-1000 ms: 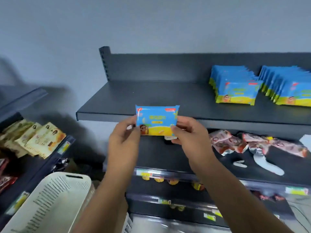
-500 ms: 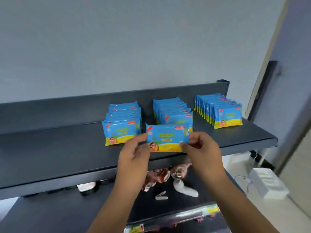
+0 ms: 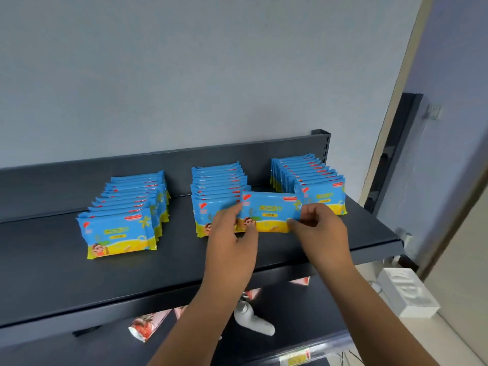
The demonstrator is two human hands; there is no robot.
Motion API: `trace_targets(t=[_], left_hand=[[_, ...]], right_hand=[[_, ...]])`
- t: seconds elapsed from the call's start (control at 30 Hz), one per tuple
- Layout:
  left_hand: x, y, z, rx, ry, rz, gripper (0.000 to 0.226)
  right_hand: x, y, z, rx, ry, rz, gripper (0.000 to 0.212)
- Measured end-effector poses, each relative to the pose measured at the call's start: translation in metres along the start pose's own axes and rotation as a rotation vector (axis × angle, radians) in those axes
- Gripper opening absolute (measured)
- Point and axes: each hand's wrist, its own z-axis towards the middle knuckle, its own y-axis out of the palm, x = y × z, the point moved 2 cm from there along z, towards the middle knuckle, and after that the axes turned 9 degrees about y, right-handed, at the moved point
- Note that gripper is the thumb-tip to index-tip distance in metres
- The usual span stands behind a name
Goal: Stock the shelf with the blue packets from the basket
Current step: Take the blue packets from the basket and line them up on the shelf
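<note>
Pinching a blue packet [image 3: 269, 210] by its two short ends, left hand [image 3: 232, 241] clamping one end and right hand [image 3: 319, 231] the other. Holding it upright just above the dark shelf [image 3: 158, 273], overlapping the front of the middle row [image 3: 219, 186] and reaching toward the right row [image 3: 311, 178]. Judging by this, setting it down: next, nudging it left to square with the middle row's front packet, lowering it, then letting go without toppling neighbours. Leaving the left row [image 3: 126, 207] alone. Against half a second ago, reaching deeper, carrying the packet back from the shelf's front edge.
</note>
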Motion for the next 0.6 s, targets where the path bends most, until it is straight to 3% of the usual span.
trace_targets(t=[0.3, 0.6], left_hand=[[-0.033, -0.02, 0.007, 0.34, -0.128, 0.132, 0.041], [-0.062, -0.055, 0.022, 0.357, -0.16, 0.2, 0.035]], right_hand=[[-0.012, 0.062, 0.004, -0.141, -0.121, -0.206, 0.022], [-0.017, 0.081, -0.008, -0.17, -0.202, -0.329, 0.026]])
